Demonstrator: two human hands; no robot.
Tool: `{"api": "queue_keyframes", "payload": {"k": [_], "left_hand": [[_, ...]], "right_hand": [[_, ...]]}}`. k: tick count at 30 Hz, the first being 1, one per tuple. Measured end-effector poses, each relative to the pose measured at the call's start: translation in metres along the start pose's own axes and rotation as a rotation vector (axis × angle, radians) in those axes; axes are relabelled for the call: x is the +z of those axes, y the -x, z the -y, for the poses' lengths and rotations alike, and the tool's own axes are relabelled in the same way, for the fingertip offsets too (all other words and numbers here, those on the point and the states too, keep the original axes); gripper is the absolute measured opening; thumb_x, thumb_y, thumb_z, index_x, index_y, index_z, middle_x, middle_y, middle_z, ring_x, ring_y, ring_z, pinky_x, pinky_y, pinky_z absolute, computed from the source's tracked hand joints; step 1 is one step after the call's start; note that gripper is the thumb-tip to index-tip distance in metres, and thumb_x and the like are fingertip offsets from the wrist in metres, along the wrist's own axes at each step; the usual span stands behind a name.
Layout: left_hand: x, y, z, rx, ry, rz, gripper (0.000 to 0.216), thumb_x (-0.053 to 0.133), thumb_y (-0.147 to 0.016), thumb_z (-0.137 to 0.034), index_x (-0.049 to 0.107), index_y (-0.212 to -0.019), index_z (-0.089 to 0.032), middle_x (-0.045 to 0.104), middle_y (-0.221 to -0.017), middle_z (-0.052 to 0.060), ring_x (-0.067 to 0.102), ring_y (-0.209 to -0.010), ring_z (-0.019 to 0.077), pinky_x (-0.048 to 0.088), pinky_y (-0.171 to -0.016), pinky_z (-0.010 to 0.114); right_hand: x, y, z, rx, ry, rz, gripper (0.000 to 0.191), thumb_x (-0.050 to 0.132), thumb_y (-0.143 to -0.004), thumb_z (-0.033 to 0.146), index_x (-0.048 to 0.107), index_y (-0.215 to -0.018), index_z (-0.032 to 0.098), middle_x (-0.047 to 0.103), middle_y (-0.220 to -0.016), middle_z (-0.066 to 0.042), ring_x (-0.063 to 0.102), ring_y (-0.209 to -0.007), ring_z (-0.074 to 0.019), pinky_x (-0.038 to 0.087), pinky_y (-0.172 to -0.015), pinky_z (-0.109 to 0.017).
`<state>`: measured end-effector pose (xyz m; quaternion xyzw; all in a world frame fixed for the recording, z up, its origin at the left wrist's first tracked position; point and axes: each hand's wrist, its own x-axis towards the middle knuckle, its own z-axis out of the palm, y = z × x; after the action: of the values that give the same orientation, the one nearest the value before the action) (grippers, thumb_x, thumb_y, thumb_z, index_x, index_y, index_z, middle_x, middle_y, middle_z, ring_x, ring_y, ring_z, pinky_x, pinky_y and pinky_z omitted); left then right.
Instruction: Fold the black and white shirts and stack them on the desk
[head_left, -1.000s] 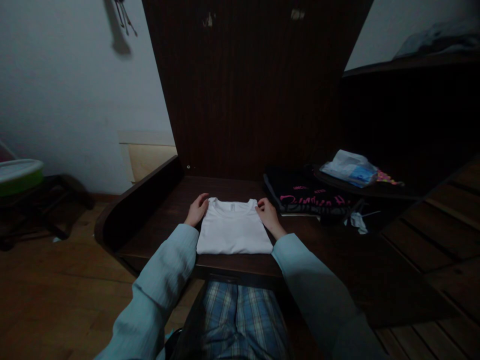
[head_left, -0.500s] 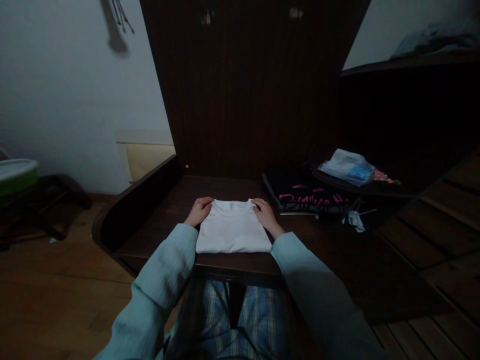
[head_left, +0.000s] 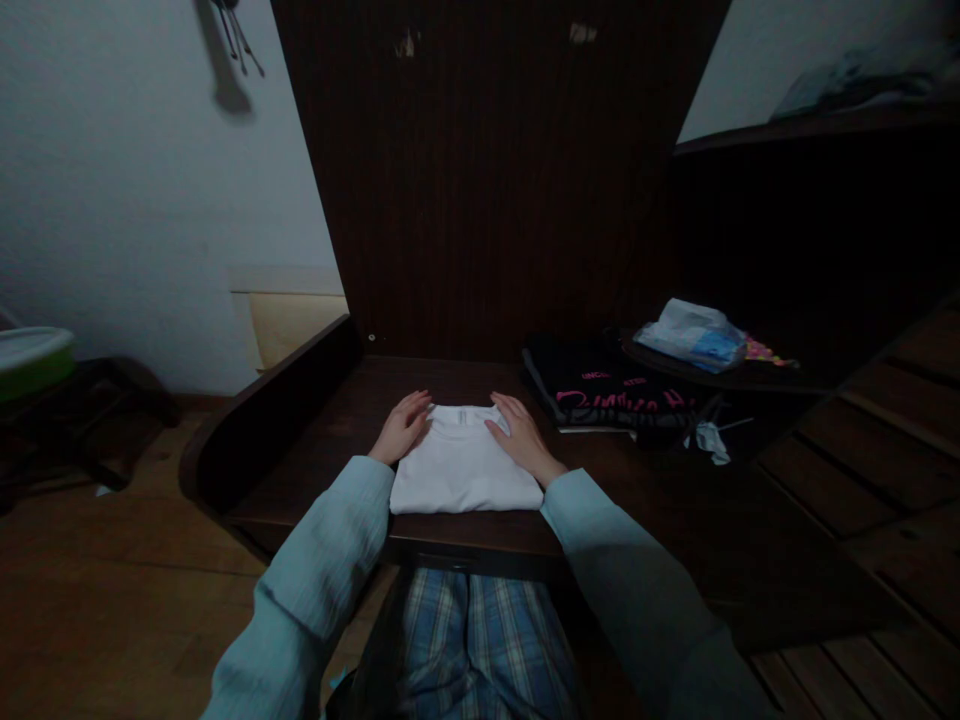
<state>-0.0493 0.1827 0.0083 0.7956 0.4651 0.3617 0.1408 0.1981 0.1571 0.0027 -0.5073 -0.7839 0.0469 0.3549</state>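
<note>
A white shirt (head_left: 461, 470), folded into a neat rectangle, lies on the dark wooden desk (head_left: 375, 395) right in front of me. My left hand (head_left: 403, 427) lies flat with fingers stretched out on the shirt's top left corner. My right hand (head_left: 519, 437) lies flat and open on the top right corner, fingers pointing inward toward the collar. Both wear light blue sleeves. Neither hand holds anything.
A folded black shirt with pink lettering (head_left: 607, 392) lies to the right on the desk. Beyond it a dark tray carries a white and blue plastic packet (head_left: 690, 335). A tall dark panel rises behind the desk. A green-rimmed basin (head_left: 30, 355) stands far left.
Both hands slid inward from the shirt's outer top corners onto its top edge and flattened out. The shirt has stayed in place.
</note>
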Motion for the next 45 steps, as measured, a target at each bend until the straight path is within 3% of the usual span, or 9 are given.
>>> {"api": "queue_keyframes", "payload": {"k": [6, 8, 13, 18, 22, 28, 36, 41, 45], "left_hand": [[0.011, 0.004, -0.009, -0.147, -0.104, 0.231, 0.061, 0.047, -0.077, -0.047, 0.041, -0.128, -0.014, 0.037, -0.138, 0.015, 0.025, -0.131, 0.0279, 0.018, -0.106, 0.046], [0.011, 0.004, -0.009, -0.137, -0.059, 0.142, 0.064, 0.047, -0.078, -0.046, 0.036, -0.131, -0.012, 0.036, -0.138, 0.017, 0.028, -0.13, 0.0272, 0.021, -0.105, 0.044], [-0.003, 0.005, -0.013, -0.229, -0.038, -0.306, 0.058, 0.039, -0.083, -0.039, 0.029, -0.133, -0.01, 0.052, -0.12, 0.019, 0.048, -0.114, 0.0247, 0.037, -0.094, 0.038], [-0.015, 0.013, -0.022, -0.553, -0.219, -0.188, 0.057, 0.035, -0.084, -0.043, 0.033, -0.131, -0.01, 0.066, -0.085, 0.015, 0.063, -0.084, 0.0295, 0.046, -0.071, 0.037], [-0.014, 0.017, -0.028, -0.478, -0.275, 0.014, 0.053, 0.035, -0.084, -0.046, 0.041, -0.126, -0.014, 0.067, -0.087, 0.014, 0.063, -0.084, 0.0281, 0.046, -0.069, 0.034], [-0.014, 0.036, -0.041, -0.313, -0.213, 0.073, 0.061, 0.045, -0.077, -0.05, 0.037, -0.13, -0.02, 0.067, -0.096, 0.009, 0.063, -0.086, 0.0257, 0.047, -0.071, 0.032], [-0.014, 0.093, -0.053, -0.238, 0.082, 0.054, 0.063, 0.05, -0.074, -0.043, 0.035, -0.133, -0.028, 0.051, -0.128, 0.004, 0.048, -0.116, 0.0238, 0.041, -0.093, 0.034], [-0.008, 0.096, -0.065, -0.201, 0.297, 0.085, 0.048, 0.049, -0.074, -0.034, 0.052, -0.12, -0.025, 0.053, -0.124, 0.006, 0.046, -0.117, 0.0221, 0.036, -0.099, 0.036], [-0.008, 0.081, -0.086, -0.234, 0.349, 0.1, 0.048, 0.051, -0.071, -0.03, 0.053, -0.119, -0.027, 0.054, -0.12, 0.005, 0.047, -0.115, 0.0226, 0.036, -0.099, 0.037]], "right_hand": [[0.006, 0.004, 0.01, 0.219, 0.055, 0.337, 0.064, 0.04, -0.082, 0.051, 0.033, -0.133, 0.014, 0.024, -0.143, -0.014, 0.016, -0.134, -0.0263, 0.013, -0.106, -0.047], [0.006, 0.003, 0.008, 0.229, 0.042, 0.297, 0.064, 0.04, -0.082, 0.051, 0.032, -0.133, 0.013, 0.026, -0.143, -0.015, 0.018, -0.133, -0.0255, 0.014, -0.106, -0.046], [-0.006, 0.002, 0.002, 0.243, 0.035, -0.08, 0.054, 0.043, -0.082, 0.034, 0.034, -0.13, 0.01, 0.046, -0.128, -0.017, 0.043, -0.118, -0.0227, 0.033, -0.097, -0.038], [-0.02, 0.005, 0.005, 0.446, 0.266, -0.063, 0.034, 0.043, -0.082, 0.034, 0.058, -0.099, 0.009, 0.064, -0.087, -0.017, 0.058, -0.089, -0.0267, 0.042, -0.077, -0.038], [-0.021, 0.006, 0.014, 0.468, 0.394, 0.084, 0.049, 0.039, -0.082, 0.049, 0.065, -0.077, 0.008, 0.063, -0.087, -0.025, 0.057, -0.088, -0.0324, 0.041, -0.073, -0.041], [-0.026, 0.017, 0.033, 0.461, 0.356, 0.196, 0.049, 0.046, -0.076, 0.055, 0.067, -0.074, 0.01, 0.065, -0.087, -0.022, 0.058, -0.087, -0.0318, 0.041, -0.073, -0.039], [-0.034, 0.065, 0.047, 0.402, -0.068, 0.14, 0.013, 0.056, -0.073, 0.03, 0.059, -0.074, 0.017, 0.064, -0.084, -0.007, 0.057, -0.08, -0.0187, 0.042, -0.073, -0.029], [-0.054, 0.076, 0.054, 0.404, -0.363, 0.259, 0.03, 0.061, -0.067, 0.022, 0.053, -0.096, 0.017, 0.064, -0.091, -0.004, 0.059, -0.082, -0.0171, 0.044, -0.069, -0.026], [-0.077, 0.07, 0.045, 0.349, -0.378, 0.219, 0.031, 0.055, -0.067, 0.012, 0.054, -0.098, 0.019, 0.064, -0.094, -0.003, 0.059, -0.086, -0.0167, 0.044, -0.076, -0.027]]}}
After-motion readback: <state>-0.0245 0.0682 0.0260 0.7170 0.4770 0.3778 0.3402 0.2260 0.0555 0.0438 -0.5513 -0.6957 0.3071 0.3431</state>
